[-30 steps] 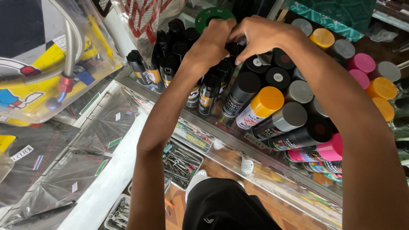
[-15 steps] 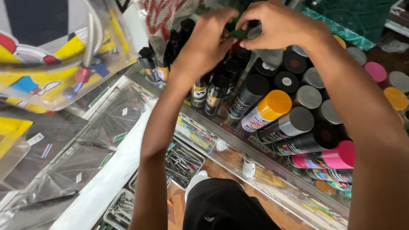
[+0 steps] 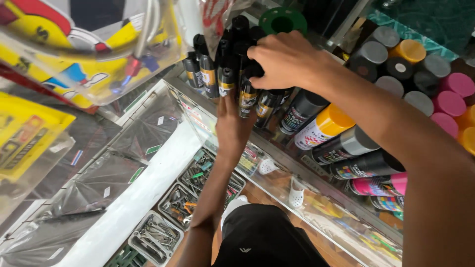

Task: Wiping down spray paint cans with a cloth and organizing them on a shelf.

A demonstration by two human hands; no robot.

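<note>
at the far left hang clear plastic packages [image 3: 94, 54] with yellow, red and blue printed sheets and a hose inside. below them, under the glass, lie flat grey plastic bags [image 3: 123, 163], and a white shelf strip [image 3: 148, 188] runs diagonally. beside it are small metal trays [image 3: 188, 198] with screws and small tools.

in the middle stands a group of small black spray cans [image 3: 217, 74] with yellow labels and black caps, close together on the glass desk [image 3: 297, 173]. the left hand [image 3: 232, 123] comes from below and lies flat against the front of these cans, with the fingers stretched up and together; they touch the cans but are not closed around any. the right hand [image 3: 287, 62] comes from the right and sits on top of the same group, its fingers bent down and clamped on the black cap of one small can [image 3: 247, 96] in the front row. this can stands upright between the two hands, touching its neighbours.

behind the right hand a green ring-shaped part [image 3: 283, 20] is seen. to the right are bigger spray cans, lying tilted: one with an orange-yellow cap [image 3: 324, 126], then grey-capped cans [image 3: 354, 143] and pink-capped cans [image 3: 448, 101]. at the bottom, the person's black shorts [image 3: 262, 242] are visible.
</note>
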